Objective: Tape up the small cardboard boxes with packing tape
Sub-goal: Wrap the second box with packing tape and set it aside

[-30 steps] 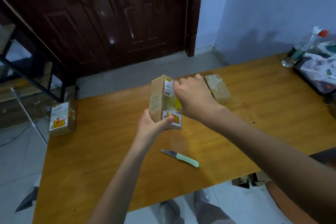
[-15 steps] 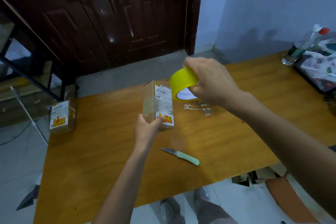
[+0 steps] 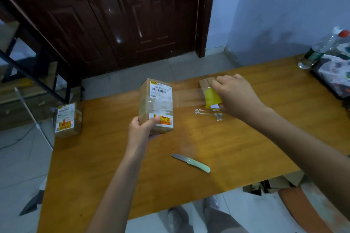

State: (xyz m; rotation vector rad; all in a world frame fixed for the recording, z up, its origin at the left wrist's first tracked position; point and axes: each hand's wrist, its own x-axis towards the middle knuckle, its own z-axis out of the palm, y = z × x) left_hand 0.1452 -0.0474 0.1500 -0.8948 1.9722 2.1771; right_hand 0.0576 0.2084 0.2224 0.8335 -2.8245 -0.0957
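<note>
My left hand (image 3: 142, 129) grips the lower end of a small cardboard box (image 3: 156, 104) with a white label, held upright above the wooden table (image 3: 113, 157). My right hand (image 3: 234, 94) grips a yellow roll of packing tape (image 3: 211, 98) to the box's right. A clear strip of tape (image 3: 187, 97) stretches from the box to the roll. A second small box (image 3: 205, 84) lies on the table, partly hidden behind my right hand. A third labelled box (image 3: 68, 119) stands at the table's left edge.
A knife with a pale green handle (image 3: 191, 162) lies on the table in front of me. A plastic bottle (image 3: 322, 49) and bags (image 3: 335, 70) crowd the far right corner. White residue (image 3: 206, 113) marks the tabletop. A dark door (image 3: 123, 15) is behind.
My right hand has pulled the yellow roll away to the right, drawing a clear strip off the box. The box in my left hand stayed upright and about where it was.
</note>
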